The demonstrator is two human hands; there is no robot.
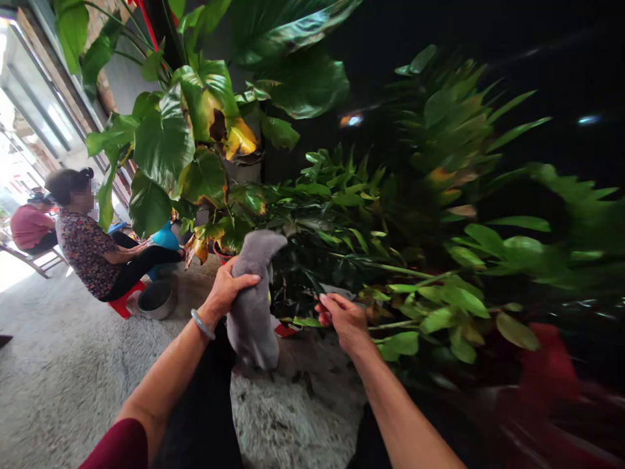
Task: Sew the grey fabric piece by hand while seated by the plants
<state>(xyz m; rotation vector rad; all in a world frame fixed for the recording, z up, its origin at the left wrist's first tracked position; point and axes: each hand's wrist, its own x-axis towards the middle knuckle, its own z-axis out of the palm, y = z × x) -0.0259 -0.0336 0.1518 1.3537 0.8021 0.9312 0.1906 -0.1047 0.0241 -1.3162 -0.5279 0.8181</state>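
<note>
The left hand (229, 286) is clenched around the upper part of a soft grey cloth (252, 306), which stands up above the knuckles and hangs down below the wrist, where a pale bangle (202, 324) sits. Just to its right, the right hand (342, 316) pinches the near edge of a long dark green leaf (312, 286) between fingertips and thumb, the leaf lying between the two hands. Beyond the hands, low leafy plants (430, 273) spread out to the right, and a tall plant with broad green and yellowing leaves (195, 130) rises above the left hand. Well off to the left, a person in a patterned top (88, 251) sits on a low red stool (127, 298) beside a round metal bowl (157, 298) on the grey speckled floor (63, 378).
</note>
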